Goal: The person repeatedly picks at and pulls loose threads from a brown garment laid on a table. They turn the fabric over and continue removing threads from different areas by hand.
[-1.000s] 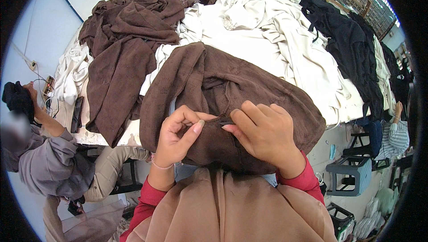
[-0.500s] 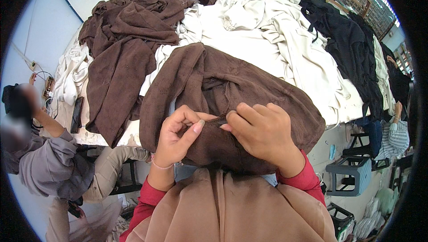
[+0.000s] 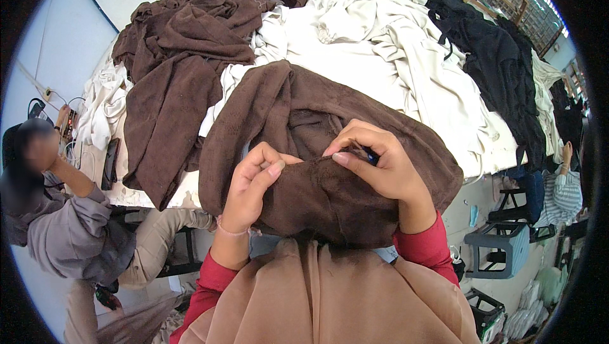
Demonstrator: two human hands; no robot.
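Note:
A dark brown garment (image 3: 355, 211) is gathered over my lap and the table's near edge, with a fold and opening at its middle. On the left of that opening, my left hand (image 3: 250, 182) pinches the garment's edge between thumb and fingers. My right hand (image 3: 374, 166) pinches the same edge a little to the right, its thumb and forefinger close together on a seam. Inside the curl of my right fingers shows a small dark blue thing (image 3: 371, 154), mostly hidden; its kind cannot be made out.
White cloth (image 3: 368, 58) covers much of the table. Another brown heap (image 3: 196, 33) lies at the far left, black garments (image 3: 482, 46) at the right. A phone (image 3: 111, 161) rests near a seated person (image 3: 82, 230) on the left. Plastic stools (image 3: 498, 249) and another person (image 3: 561, 198) are on the right.
My right hand has turned and lifted slightly, its thumb and forefinger now showing on the garment's edge. My left hand has barely moved. The person on the left has moved their head and arm.

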